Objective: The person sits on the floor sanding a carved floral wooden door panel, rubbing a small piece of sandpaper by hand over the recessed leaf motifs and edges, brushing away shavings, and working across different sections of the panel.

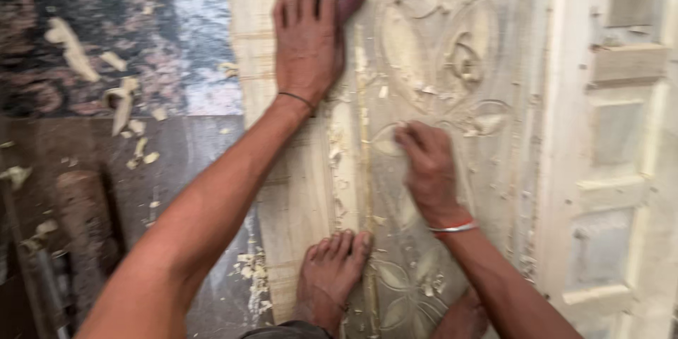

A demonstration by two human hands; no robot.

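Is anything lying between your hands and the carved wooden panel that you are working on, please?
Nothing visible does. The left hand lies flat on the carved wooden panel near its top edge, and the right hand touches the carving directly. Only loose wood chips lie scattered between them.

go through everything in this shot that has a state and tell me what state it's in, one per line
left hand: flat on the carved wooden panel, fingers at its top edge.
right hand: fingertips pressed into the carving; whether it holds anything, cannot tell.
carved wooden panel: lying flat, floral relief partly cut, unpainted.
bare foot: resting on the panel.
wood shavings: scattered loose on the floor.
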